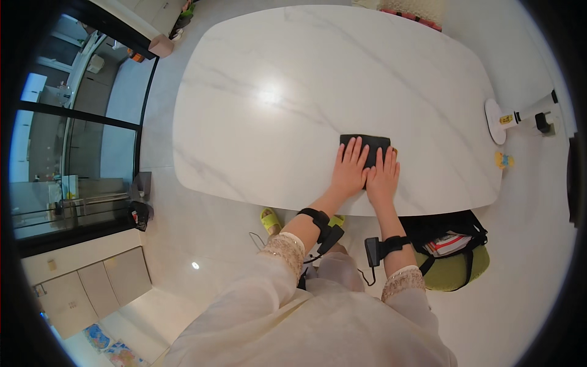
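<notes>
A dark, flat rectangular piece [373, 141], perhaps a folded cloth, lies on the white marbled table [257, 147] near its front edge. My left hand [350, 170] rests palm down on its left part, fingers stretched out. Beside it, my right hand [383, 178] lies flat on the right part, fingers pointing away from me. The two thumbs come close together over the dark piece. A small brown edge shows beside my right fingers; what it belongs to is hidden. Each forearm wears a black strap with a small device.
At the table's right end stand a white round-based device [496, 122] and a small yellow and blue figure [504, 160]. A green seat [457, 272] with a black bag [449, 235] is below the front edge. Glass doors [79, 122] are at the left.
</notes>
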Motion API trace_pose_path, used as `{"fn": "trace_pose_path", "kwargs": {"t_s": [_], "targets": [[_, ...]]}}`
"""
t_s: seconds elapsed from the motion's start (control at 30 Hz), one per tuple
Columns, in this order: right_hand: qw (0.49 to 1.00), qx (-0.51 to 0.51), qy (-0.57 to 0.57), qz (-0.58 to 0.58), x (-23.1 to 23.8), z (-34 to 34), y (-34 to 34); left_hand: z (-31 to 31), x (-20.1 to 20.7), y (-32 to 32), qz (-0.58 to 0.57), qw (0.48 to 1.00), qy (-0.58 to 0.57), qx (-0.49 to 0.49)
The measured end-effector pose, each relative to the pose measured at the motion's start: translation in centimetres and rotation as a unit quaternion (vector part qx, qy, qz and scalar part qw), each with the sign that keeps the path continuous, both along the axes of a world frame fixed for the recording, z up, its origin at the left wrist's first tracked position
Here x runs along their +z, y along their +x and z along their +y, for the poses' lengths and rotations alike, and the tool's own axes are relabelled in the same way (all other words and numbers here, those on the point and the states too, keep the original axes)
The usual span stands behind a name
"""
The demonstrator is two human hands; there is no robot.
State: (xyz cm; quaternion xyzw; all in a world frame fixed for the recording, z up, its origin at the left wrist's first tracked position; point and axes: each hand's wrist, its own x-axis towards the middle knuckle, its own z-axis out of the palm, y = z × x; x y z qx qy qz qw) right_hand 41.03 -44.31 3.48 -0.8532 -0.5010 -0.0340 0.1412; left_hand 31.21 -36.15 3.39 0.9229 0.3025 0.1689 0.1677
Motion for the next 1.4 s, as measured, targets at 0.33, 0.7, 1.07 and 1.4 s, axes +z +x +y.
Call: {"fn": "trace_pose_path", "kwargs": {"t_s": [0.33,0.7,1.07,1.4], "targets": [[0.998,-0.069,-0.010,0.010,-0.5,-0.8,-9.8,-0.1,0.3,-8.8,0.000,0.998,-0.031,-0.046],[0.999,0.032,0.005,0.019,-1.3,12.6,-27.0,10.8,-0.4,-27.6,0.008,0.999,0.000,0.050],[0.978,0.199,0.036,0.052,-1.4,20.1,-40.8,14.3,-1.8,-43.1,0.076,0.971,-0.029,0.226],[0.933,0.340,0.021,0.117,-0.4,18.5,-39.6,13.7,-0.3,-45.4,0.109,0.989,-0.002,0.102]]}}
